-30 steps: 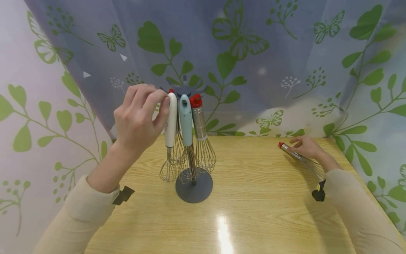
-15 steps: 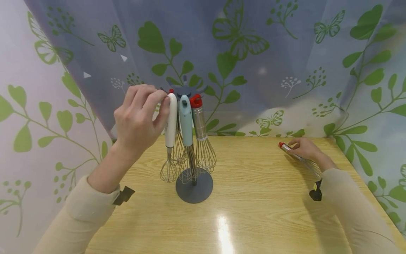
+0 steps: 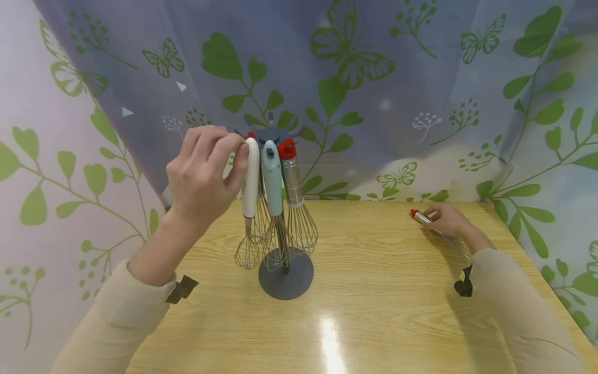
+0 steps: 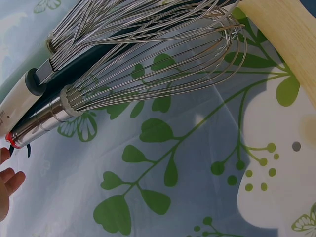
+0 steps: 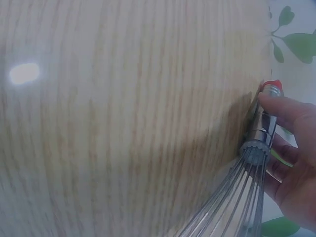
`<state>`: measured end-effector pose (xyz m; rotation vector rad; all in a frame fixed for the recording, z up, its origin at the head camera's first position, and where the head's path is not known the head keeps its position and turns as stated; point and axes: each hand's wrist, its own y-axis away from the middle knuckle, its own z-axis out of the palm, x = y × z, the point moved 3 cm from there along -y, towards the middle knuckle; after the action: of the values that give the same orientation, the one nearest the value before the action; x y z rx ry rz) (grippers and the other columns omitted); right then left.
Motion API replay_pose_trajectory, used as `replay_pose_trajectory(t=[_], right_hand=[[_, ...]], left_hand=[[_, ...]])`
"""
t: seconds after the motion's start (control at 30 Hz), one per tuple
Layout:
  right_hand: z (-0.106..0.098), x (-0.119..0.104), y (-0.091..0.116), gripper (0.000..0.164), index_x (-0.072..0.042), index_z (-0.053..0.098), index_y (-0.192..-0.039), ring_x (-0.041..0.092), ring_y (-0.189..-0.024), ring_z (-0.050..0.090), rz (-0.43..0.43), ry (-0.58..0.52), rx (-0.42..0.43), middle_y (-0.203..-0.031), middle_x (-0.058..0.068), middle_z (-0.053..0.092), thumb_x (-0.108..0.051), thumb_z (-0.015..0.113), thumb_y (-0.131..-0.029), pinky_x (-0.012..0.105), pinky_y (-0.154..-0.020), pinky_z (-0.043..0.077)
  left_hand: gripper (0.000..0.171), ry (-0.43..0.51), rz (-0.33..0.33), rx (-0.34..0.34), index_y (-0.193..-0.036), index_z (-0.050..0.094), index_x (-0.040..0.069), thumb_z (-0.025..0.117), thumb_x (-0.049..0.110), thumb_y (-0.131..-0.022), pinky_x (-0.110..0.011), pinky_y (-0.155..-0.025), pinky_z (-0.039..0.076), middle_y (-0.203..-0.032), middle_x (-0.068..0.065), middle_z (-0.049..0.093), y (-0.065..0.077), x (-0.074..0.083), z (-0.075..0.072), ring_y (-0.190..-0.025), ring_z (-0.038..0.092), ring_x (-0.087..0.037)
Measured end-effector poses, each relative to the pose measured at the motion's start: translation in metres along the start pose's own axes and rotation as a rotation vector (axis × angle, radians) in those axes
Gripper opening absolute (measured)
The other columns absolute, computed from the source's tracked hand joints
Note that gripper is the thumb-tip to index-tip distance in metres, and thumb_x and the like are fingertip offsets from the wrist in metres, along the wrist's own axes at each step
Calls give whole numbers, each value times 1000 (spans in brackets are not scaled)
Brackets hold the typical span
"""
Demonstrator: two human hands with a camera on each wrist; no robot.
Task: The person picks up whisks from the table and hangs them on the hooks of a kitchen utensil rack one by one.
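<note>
A dark grey stand [image 3: 286, 280] carries several hanging whisks. My left hand [image 3: 203, 174] pinches the top of the white-handled whisk [image 3: 250, 179] between thumb and fingers. Beside it hang a light blue whisk [image 3: 272, 179] and a silver one with a red end [image 3: 293, 182]. A further silver whisk [image 4: 42, 121] with a red end shows in the left wrist view, close to my fingertips. At the far right, my right hand [image 3: 448, 218] grips another silver whisk [image 5: 261, 127] by its handle, thumb on top and fingers underneath; its wires slant back below my wrist.
The wooden table [image 3: 364, 291] ends at a curtain [image 3: 374, 130] printed with green leaves and butterflies. More of this cloth [image 3: 70, 171] stands along the left side, and it also borders the right edge. Arms of the stand's top [image 3: 271, 127] stick out behind the handles.
My right hand and forearm have shifted slightly left, with the fingers set further around the silver handle. The left hand and the hanging whisks stay as they were.
</note>
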<state>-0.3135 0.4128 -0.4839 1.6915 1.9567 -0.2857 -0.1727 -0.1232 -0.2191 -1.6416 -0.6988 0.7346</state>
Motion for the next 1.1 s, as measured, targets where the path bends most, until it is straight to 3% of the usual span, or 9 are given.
replay_pose_trajectory(t=[0.63, 1.1], right_hand=[[-1, 1, 3, 49, 11, 60, -133, 32, -89, 71, -5, -9, -6, -109, 33, 72, -13, 77, -94, 32, -67, 54], [-3, -2, 9, 53, 6, 60, -137, 42, -101, 71, -42, 15, 29, -118, 35, 69, -19, 77, -94, 46, -76, 59]], left_hand=[[10, -6, -5, -14, -94, 70, 3, 66, 12, -98, -44, -46, 45, -87, -16, 70, 0, 0, -1, -89, 66, -36], [11, -6, -7, -16, -94, 69, 3, 65, 13, -98, -44, -46, 45, -88, -16, 70, 0, 0, 0, -89, 66, -36]])
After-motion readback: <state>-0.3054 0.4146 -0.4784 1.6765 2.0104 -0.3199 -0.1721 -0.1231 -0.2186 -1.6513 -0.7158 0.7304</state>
